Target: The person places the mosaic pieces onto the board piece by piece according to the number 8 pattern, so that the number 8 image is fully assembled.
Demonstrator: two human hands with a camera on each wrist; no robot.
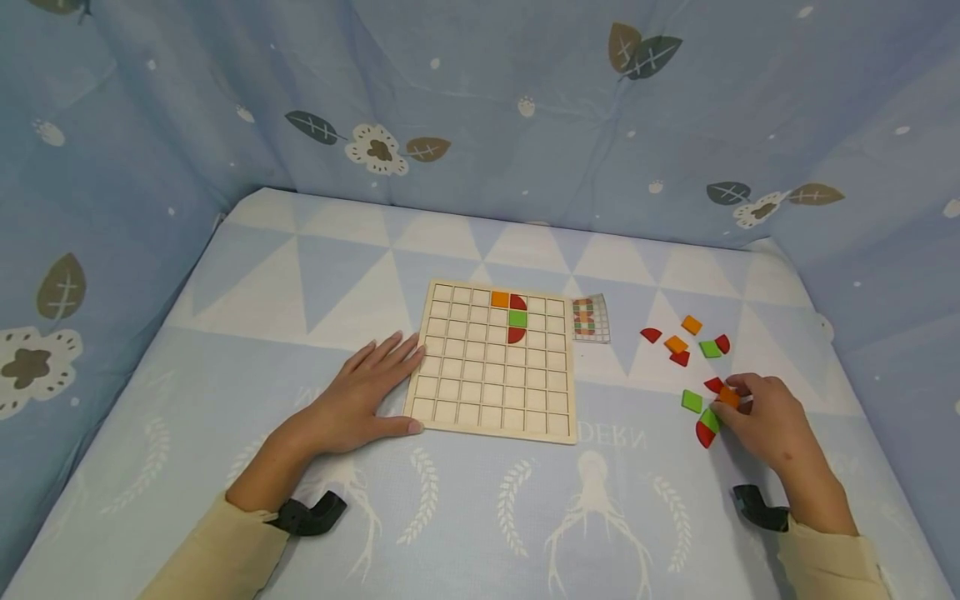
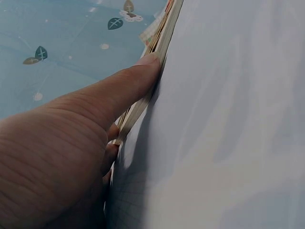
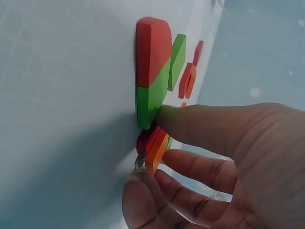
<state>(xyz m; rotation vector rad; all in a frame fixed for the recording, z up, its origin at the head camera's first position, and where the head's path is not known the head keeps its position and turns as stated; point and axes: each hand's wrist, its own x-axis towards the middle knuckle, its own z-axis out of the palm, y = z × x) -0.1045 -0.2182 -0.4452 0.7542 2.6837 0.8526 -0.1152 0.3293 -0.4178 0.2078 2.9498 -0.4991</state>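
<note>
A wooden grid board (image 1: 465, 367) lies flat on the table. In its upper part sit an orange square tile (image 1: 500, 299), a green square tile (image 1: 517, 318) and two red quarter-circle tiles (image 1: 517, 335). My left hand (image 1: 360, 396) rests with spread, straight fingers against the board's left edge, the thumb at its lower left corner. Over the loose tiles at the right, my right hand (image 1: 768, 417) pinches an orange square tile (image 3: 157, 150) between thumb and fingers. Beside the thumb, a green tile (image 3: 153, 98) touches a red quarter-circle tile (image 3: 151, 50).
A small printed pattern card (image 1: 592, 318) lies at the board's right edge. Beyond my right hand are several scattered tiles, among them an orange square (image 1: 692, 325) and a red quarter circle (image 1: 651, 335). Patterned cloth walls (image 1: 480, 108) enclose the table.
</note>
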